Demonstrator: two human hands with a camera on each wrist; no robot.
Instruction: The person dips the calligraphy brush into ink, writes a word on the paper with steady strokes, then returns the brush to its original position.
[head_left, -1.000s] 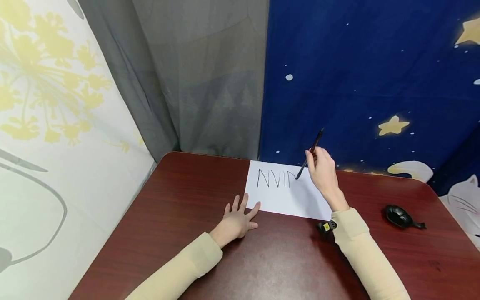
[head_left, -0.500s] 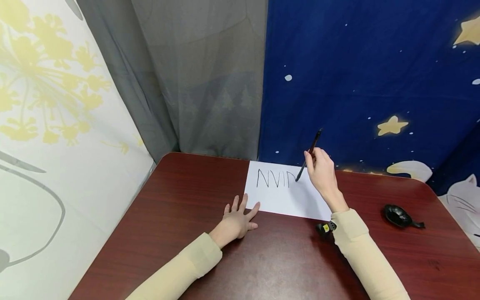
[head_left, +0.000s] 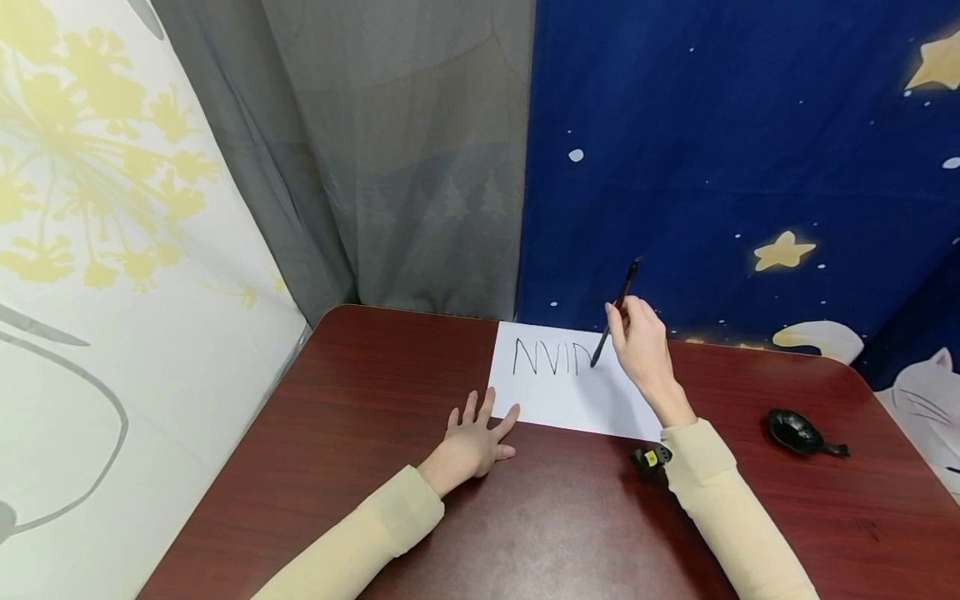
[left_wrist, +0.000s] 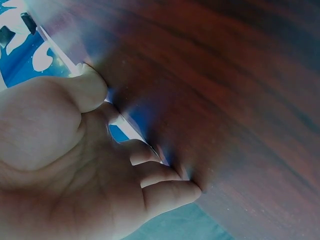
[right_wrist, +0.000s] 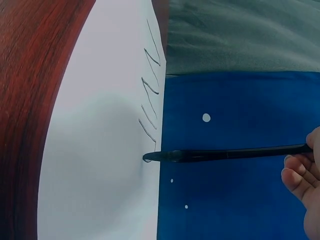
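My right hand (head_left: 643,343) pinches a dark writing brush (head_left: 622,296), tilted with its top leaning away from me. Its dark tip meets the white paper (head_left: 555,408), as the right wrist view also shows, where the brush (right_wrist: 215,154) touches the sheet (right_wrist: 95,150). Thin black strokes (head_left: 551,357) reading "NVI" and a partly drawn curved letter run along the paper's upper part. With fingers spread, my left hand (head_left: 472,442) lies at the paper's lower left corner, fingertips on its edge and on the table. In the left wrist view the palm of that hand (left_wrist: 75,165) shows.
A small black leaf-shaped dish (head_left: 797,432) with a short handle sits on the dark red wooden table (head_left: 540,517), right of my right arm. A black wrist device (head_left: 649,457) hangs under the right cuff. Grey and blue curtains (head_left: 675,167) hang behind the table's far edge.
The brush tip has moved slightly down the paper toward me, drawing out the curve of the last letter. My right hand shifted a little with it; the left hand stays put.
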